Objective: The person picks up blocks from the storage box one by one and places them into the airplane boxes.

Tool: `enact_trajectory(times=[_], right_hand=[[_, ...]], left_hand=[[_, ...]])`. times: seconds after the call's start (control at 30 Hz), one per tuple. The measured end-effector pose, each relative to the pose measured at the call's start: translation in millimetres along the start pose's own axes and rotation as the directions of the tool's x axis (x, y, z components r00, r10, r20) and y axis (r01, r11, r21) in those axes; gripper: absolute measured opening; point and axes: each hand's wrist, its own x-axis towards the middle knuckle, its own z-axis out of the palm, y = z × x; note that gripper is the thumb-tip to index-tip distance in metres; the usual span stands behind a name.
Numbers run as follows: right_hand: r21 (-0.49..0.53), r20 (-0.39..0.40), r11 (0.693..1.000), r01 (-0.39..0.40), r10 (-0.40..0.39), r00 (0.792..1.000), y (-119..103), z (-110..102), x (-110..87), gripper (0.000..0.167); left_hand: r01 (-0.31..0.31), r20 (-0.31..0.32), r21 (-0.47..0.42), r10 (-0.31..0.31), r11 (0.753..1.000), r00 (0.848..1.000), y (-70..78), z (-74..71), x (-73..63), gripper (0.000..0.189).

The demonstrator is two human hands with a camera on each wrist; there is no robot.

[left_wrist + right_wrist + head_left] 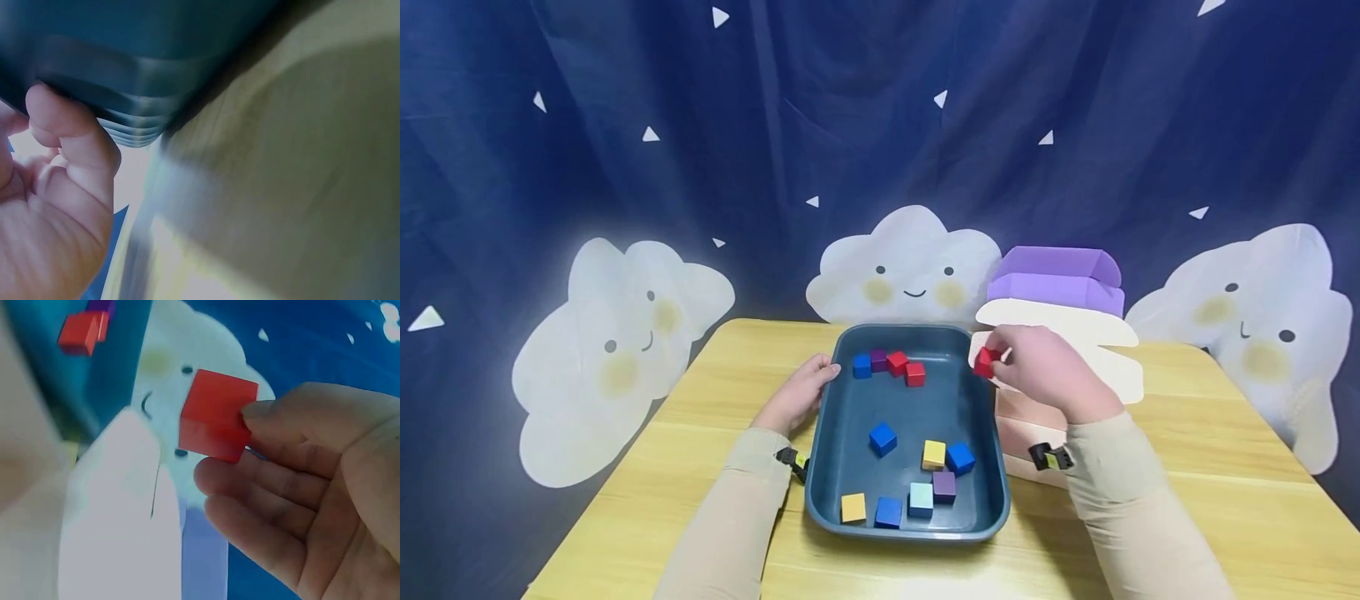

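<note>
My right hand (1045, 367) pinches a red cube (219, 415) between thumb and fingers, just outside the right rim of a dark blue tray (850, 417). In the right wrist view the cube stands clear of the tray. On the tray's left side, my left hand (805, 392) grips the rim; in the left wrist view fingers (62, 112) touch the outer wall. Two red cubes (915, 374), a purple cube (878, 360) and a blue cube (862, 366) lie at the tray's far end. Nearer are yellow cubes (934, 455), blue cubes (883, 439), a purple cube (943, 487) and a mint cube (921, 500).
Right of the tray stand open boxes in a row: a purple one (1060, 290) at the back, a white one (1037, 313), and a pink one (1030, 408) partly hidden by the right arm. A wooden table (1195, 433) carries everything. Behind hangs a blue curtain (880, 125) with clouds.
</note>
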Motion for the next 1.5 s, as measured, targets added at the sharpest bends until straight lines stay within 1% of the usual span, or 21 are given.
enact_trajectory(times=[0.1, 0.2, 0.3, 0.47, 0.63, 0.87, 1.03, 1.13, 1.2, 1.33, 1.5], right_hand=[[0.013, 0.028, 1.0, -0.024, 0.024, 0.999, 11.9, 0.5, -12.9, 0.009], [0.001, 0.066, 0.999, -0.044, 0.043, 0.997, 21.6, 8.2, -21.6, 0.009], [-0.005, 0.086, 0.998, -0.058, 0.058, 0.995, 28.4, 16.8, -26.4, 0.008], [-0.01, 0.069, 0.997, -0.077, 0.077, 0.995, 34.5, 24.4, -32.1, 0.009], [-0.023, 0.04, 0.998, -0.06, 0.061, 0.997, 37.9, 29.7, -36.3, 0.01], [-0.066, 0.038, 0.996, -0.061, 0.063, 0.997, 44.5, 53.0, -44.5, 0.013], [-0.068, -0.026, 0.997, -0.046, 0.044, 0.999, 47.0, 65.7, -47.9, 0.017], [-0.063, -0.046, 0.997, -0.047, 0.044, 0.998, 49.5, 72.1, -49.4, 0.018], [-0.078, -0.053, 0.996, -0.046, 0.042, 0.998, 50.9, 75.9, -49.9, 0.017], [-0.09, -0.042, 0.995, -0.04, 0.036, 0.998, 52.3, 80.5, -49.4, 0.016], [-0.058, 0.012, 0.998, -0.038, 0.039, 0.999, 50.4, 79.8, -49.6, 0.019]], left_hand=[[0.003, -0.005, 0.001, -0.003, 1.0, 1.0, -0.8, -0.3, 0.4, 0.02], [0.001, -0.012, 0.002, -0.001, 1.0, 1.0, -2.5, -1.0, 1.0, 0.02], [0.003, -0.016, -0.009, -0.003, 1.0, 1.0, -2.8, -0.6, 1.1, 0.02], [0.007, -0.005, -0.025, -0.007, 1.0, 1.0, -1.0, 0.7, 0.9, 0.02], [0.0, -0.006, -0.029, 0.0, 1.0, 1.0, 0.3, -0.3, 1.7, 0.022], [0.021, 0.01, -0.023, -0.021, 1.0, 1.0, -0.8, -0.9, 0.6, 0.024], [0.006, 0.006, -0.013, -0.006, 1.0, 1.0, -0.6, -0.2, 0.5, 0.024], [0.003, 0.005, -0.003, -0.003, 1.0, 1.0, 0.6, 0.6, 0.1, 0.024], [0.006, 0.005, 0.005, -0.006, 1.0, 1.0, 1.0, 0.8, -0.1, 0.024], [0.005, 0.002, 0.004, -0.005, 1.0, 1.0, 0.8, 0.6, -0.2, 0.023], [0.005, -0.001, -0.002, -0.005, 1.0, 1.0, -0.3, -0.1, -0.2, 0.024]])
